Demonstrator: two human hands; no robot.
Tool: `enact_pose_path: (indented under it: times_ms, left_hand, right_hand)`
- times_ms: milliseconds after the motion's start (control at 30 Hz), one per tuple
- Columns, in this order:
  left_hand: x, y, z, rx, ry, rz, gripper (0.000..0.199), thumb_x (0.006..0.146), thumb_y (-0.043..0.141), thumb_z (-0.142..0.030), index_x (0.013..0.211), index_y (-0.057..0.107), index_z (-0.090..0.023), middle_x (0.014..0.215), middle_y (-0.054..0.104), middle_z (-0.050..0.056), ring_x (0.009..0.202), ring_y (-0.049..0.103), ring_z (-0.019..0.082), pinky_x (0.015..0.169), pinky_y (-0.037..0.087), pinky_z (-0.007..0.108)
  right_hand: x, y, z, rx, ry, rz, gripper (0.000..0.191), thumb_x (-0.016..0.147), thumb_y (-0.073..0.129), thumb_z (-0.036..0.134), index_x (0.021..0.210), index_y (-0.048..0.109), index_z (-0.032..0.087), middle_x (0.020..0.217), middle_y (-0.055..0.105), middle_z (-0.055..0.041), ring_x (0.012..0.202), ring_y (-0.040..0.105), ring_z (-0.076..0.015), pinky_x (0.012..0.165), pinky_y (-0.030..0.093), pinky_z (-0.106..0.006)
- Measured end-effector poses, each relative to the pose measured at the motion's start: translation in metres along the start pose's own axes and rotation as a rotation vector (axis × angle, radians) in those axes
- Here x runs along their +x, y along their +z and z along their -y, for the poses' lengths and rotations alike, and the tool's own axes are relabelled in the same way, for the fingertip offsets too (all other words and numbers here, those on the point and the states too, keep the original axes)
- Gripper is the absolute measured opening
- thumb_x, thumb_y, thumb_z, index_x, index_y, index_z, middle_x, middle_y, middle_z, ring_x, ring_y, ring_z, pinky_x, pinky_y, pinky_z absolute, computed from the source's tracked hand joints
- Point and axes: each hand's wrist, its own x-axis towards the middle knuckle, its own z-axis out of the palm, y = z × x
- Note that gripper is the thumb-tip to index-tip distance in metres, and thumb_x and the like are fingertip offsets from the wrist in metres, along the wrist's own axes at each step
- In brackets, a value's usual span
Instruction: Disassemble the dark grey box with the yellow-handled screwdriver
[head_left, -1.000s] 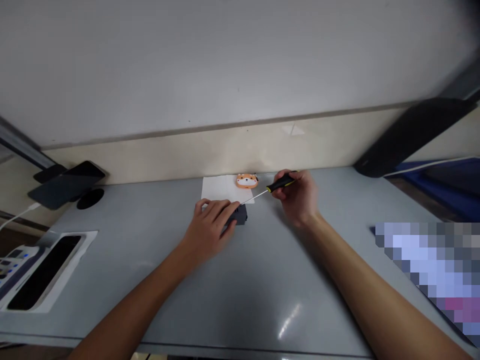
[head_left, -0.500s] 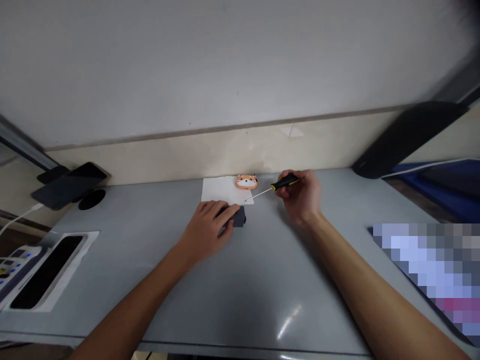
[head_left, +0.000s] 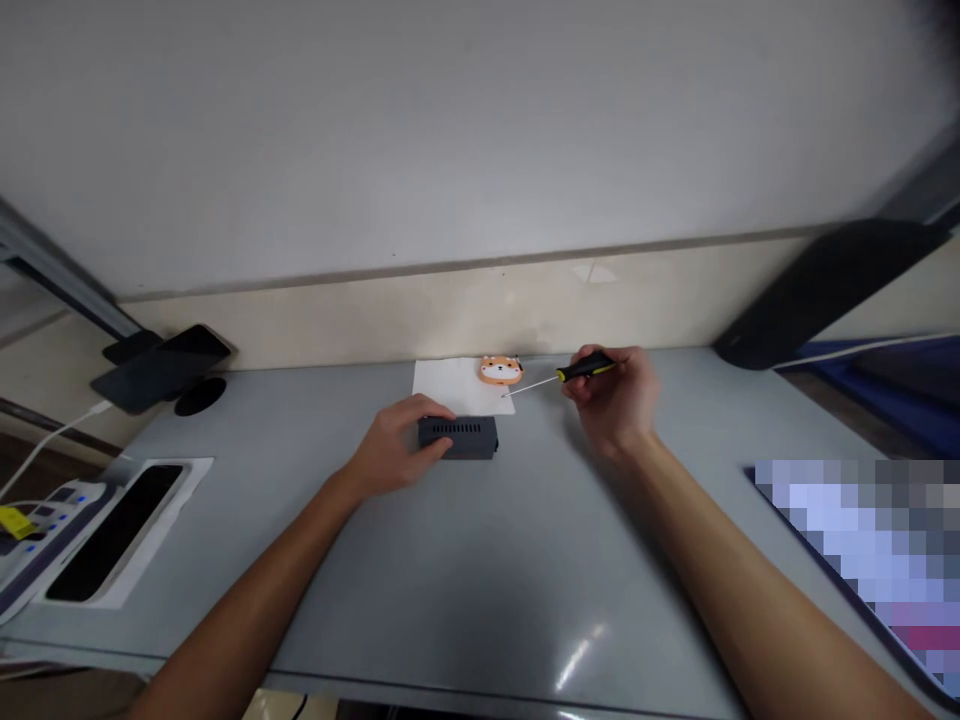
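While right hand (head_left: 622, 405) holds screwdriver (head_left: 583, 369), dark box (head_left: 472, 441) sits between left fingers (head_left: 429, 407).

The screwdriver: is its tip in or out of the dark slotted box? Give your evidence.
Out: the tip of the screwdriver shows against the white paper, clear of the dark slotted box.

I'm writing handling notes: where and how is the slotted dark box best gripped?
Probably pinch the dark box across its left end, coming from the left, thumb near and fingers far, roughly where the left hand holds it. It lies flat, long and narrow, its length running left to right, and the screwdriver in the right hand is off to its right.
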Motion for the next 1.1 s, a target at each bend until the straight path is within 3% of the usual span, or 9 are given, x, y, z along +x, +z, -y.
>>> enact_pose_path:
  times_ms: [133, 333, 533, 667, 800, 967, 1100]
  left_hand:
    - [0.0, 0.005, 0.008, -0.122, -0.191, -0.05, 0.018, 0.086, 0.075, -0.028, 0.102, 0.072, -0.021, 0.101, 0.074, 0.006, 0.094, 0.069, 0.018, 0.085, 0.055, 0.031]
    - [0.0, 0.015, 0.013, -0.236, -0.226, -0.081, 0.02, 0.085, 0.079, -0.035, 0.1, 0.076, -0.022, 0.103, 0.076, 0.006, 0.097, 0.07, 0.018, 0.088, 0.055, 0.031]
    - [-0.003, 0.024, 0.021, -0.286, -0.411, -0.072, 0.027, 0.086, 0.077, -0.044, 0.103, 0.078, -0.023, 0.098, 0.079, 0.005, 0.087, 0.072, 0.019, 0.077, 0.057, 0.03]
    - [-0.006, 0.026, 0.023, -0.157, -0.391, -0.019, 0.023, 0.095, 0.067, -0.044, 0.104, 0.077, -0.026, 0.099, 0.078, 0.002, 0.088, 0.071, 0.018, 0.078, 0.055, 0.03]
    - [-0.007, 0.026, 0.02, -0.008, -0.327, 0.017, 0.02, 0.1, 0.061, -0.039, 0.105, 0.076, -0.027, 0.098, 0.076, 0.001, 0.087, 0.069, 0.016, 0.076, 0.052, 0.03]
    - [-0.007, 0.029, 0.017, 0.09, -0.225, 0.009, 0.018, 0.102, 0.058, -0.031, 0.104, 0.075, -0.025, 0.095, 0.071, 0.003, 0.093, 0.065, 0.018, 0.084, 0.053, 0.033]
    - [-0.005, 0.029, 0.014, 0.122, -0.11, 0.032, 0.024, 0.107, 0.048, -0.029, 0.107, 0.071, -0.023, 0.099, 0.071, 0.005, 0.102, 0.061, 0.02, 0.096, 0.051, 0.039]
  right_hand:
    - [0.001, 0.001, 0.0, 0.02, 0.004, -0.003, 0.015, 0.071, 0.057, 0.029, 0.069, 0.064, 0.017, 0.067, 0.051, -0.001, 0.046, 0.038, -0.0078, 0.041, 0.028, -0.026]
    - [-0.001, 0.001, 0.004, 0.034, -0.028, 0.036, 0.014, 0.073, 0.056, 0.028, 0.067, 0.063, 0.017, 0.071, 0.054, -0.001, 0.045, 0.038, -0.0071, 0.042, 0.031, -0.026]
    - [-0.002, 0.002, 0.009, -0.01, -0.05, 0.045, 0.014, 0.072, 0.056, 0.03, 0.069, 0.062, 0.018, 0.07, 0.054, -0.0011, 0.046, 0.041, -0.0082, 0.042, 0.031, -0.027]
    - [-0.003, 0.003, 0.01, -0.081, -0.06, 0.086, 0.013, 0.072, 0.056, 0.031, 0.068, 0.059, 0.02, 0.072, 0.055, -0.002, 0.047, 0.041, -0.0092, 0.042, 0.03, -0.027]
    - [-0.008, 0.006, 0.008, -0.202, -0.059, 0.212, 0.015, 0.072, 0.054, 0.03, 0.065, 0.06, 0.019, 0.073, 0.052, -0.0039, 0.052, 0.043, -0.0113, 0.043, 0.028, -0.027]
    - [-0.017, 0.006, 0.002, -0.415, -0.209, 0.309, 0.017, 0.075, 0.051, 0.029, 0.063, 0.059, 0.021, 0.067, 0.048, -0.0038, 0.058, 0.043, -0.0153, 0.047, 0.03, -0.029]
    - [-0.038, 0.01, 0.007, -0.641, -0.334, 0.522, 0.013, 0.072, 0.05, 0.024, 0.064, 0.061, 0.02, 0.059, 0.05, -0.0015, 0.054, 0.045, -0.0147, 0.049, 0.031, -0.029]
